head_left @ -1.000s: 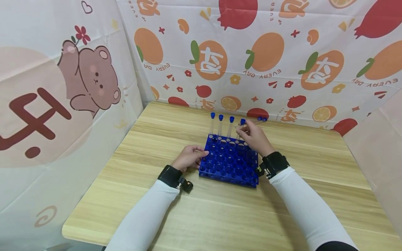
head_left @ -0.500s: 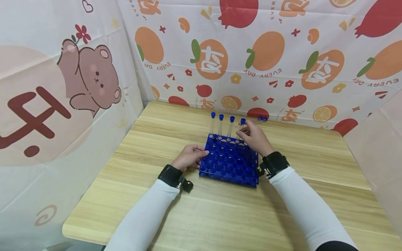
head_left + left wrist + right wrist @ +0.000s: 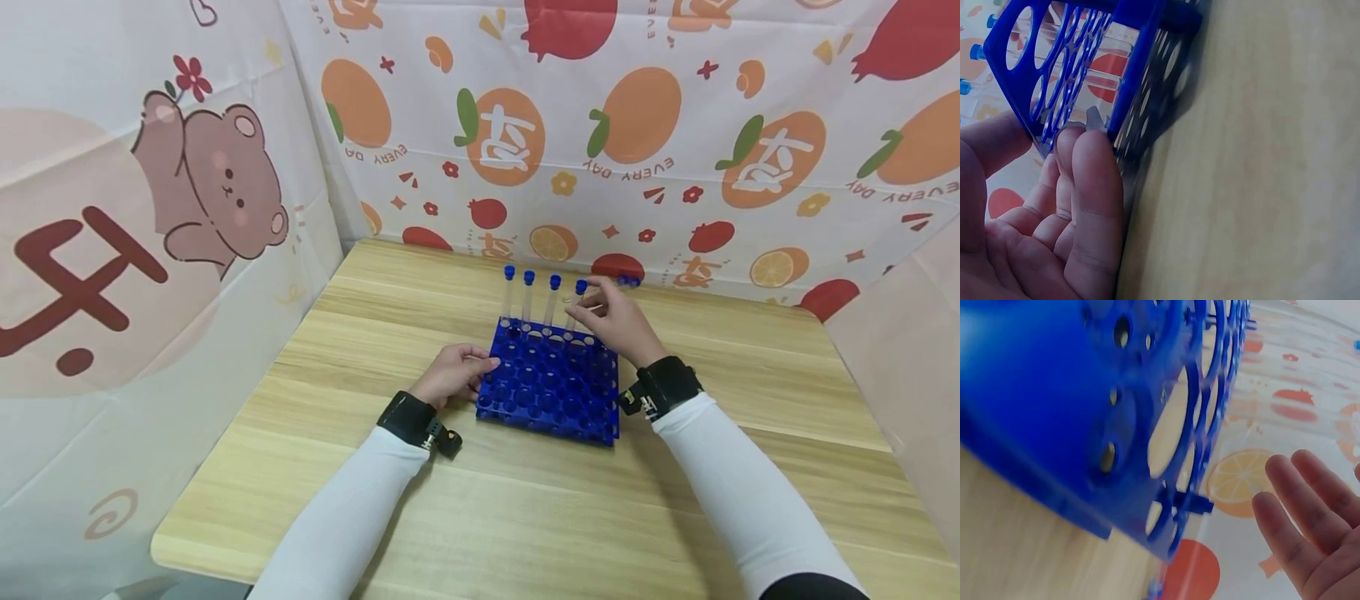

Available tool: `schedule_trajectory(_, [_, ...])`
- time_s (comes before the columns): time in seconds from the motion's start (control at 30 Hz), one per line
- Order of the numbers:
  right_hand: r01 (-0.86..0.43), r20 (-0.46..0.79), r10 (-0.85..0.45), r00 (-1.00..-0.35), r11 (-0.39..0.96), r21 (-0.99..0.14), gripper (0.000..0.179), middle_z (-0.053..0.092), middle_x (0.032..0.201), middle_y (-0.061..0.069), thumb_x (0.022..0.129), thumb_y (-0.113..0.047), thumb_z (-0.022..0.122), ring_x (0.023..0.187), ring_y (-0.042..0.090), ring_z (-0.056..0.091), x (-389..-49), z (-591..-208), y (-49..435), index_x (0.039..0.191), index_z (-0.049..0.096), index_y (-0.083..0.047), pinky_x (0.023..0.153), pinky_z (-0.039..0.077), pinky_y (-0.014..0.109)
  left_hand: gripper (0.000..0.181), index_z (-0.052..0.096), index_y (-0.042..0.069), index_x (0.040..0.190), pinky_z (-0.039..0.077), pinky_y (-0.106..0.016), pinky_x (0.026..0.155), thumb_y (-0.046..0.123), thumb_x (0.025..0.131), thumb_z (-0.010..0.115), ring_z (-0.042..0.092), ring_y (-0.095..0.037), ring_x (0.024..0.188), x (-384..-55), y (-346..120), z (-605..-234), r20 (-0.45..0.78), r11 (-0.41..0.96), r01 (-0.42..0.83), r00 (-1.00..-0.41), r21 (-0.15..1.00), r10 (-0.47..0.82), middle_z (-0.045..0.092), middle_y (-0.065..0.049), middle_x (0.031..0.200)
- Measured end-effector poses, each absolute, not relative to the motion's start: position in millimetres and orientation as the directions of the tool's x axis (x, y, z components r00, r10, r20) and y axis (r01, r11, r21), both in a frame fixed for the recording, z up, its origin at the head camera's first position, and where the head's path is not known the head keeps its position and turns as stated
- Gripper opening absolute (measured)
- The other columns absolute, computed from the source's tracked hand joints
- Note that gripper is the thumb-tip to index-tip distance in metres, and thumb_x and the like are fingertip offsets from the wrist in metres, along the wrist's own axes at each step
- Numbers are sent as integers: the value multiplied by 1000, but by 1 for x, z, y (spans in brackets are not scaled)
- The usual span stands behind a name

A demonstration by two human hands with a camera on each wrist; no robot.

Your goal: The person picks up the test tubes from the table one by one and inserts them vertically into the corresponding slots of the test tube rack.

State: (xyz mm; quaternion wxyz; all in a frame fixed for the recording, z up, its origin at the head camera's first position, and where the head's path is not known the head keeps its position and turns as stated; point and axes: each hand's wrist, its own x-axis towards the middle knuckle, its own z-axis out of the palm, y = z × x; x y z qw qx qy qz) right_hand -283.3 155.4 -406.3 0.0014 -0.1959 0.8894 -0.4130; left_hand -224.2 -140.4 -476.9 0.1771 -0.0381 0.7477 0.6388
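A blue test tube rack [image 3: 551, 387] stands on the table. Clear test tubes with blue caps rise upright from its far row, among them a left one [image 3: 508, 296] and a rightmost one [image 3: 581, 287]. My left hand [image 3: 448, 375] grips the rack's left edge; in the left wrist view its thumb lies against the top plate [image 3: 1013, 103] and its fingertips reach between the plates. Beside the rightmost tube is my right hand [image 3: 618, 325], thumb and index finger spread apart near the cap. Its other fingers [image 3: 1304, 519] extend loosely past the rack in the right wrist view.
More blue-capped tubes [image 3: 628, 282] lie at the table's back edge, partly hidden behind my right hand. A printed fruit cloth [image 3: 420, 192] hangs right behind the wooden table [image 3: 360, 317], and a bear-print cloth [image 3: 97, 433] covers the left side.
My right hand has shifted slightly right, its thumb and index finger parting from the rightmost tube, which stays in the rack. The left hand keeps its grip on the rack.
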Motion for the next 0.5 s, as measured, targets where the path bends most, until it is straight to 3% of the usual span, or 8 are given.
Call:
schedule_trajectory(0.23, [-373, 204, -351, -914, 530, -762, 56, 62, 126, 17, 101, -56, 41, 108, 38, 64, -292, -398, 165, 144, 39, -20, 91, 53, 57, 30, 62, 2, 113, 57, -27, 52, 24, 93, 69, 55, -12, 59, -228, -143, -474, -319, 178, -288, -930, 941, 181, 62, -2, 82])
schedule_trajectory(0.5, [-348, 206, -302, -931, 565, -748, 63, 61, 122, 19, 103, -59, 25, 106, 40, 63, -312, -408, 180, 140, 44, -12, 88, 53, 54, 29, 62, 3, 111, 57, -26, 51, 24, 92, 70, 56, -12, 58, -229, -143, -478, -313, 172, -283, -933, 943, 179, 63, -2, 85])
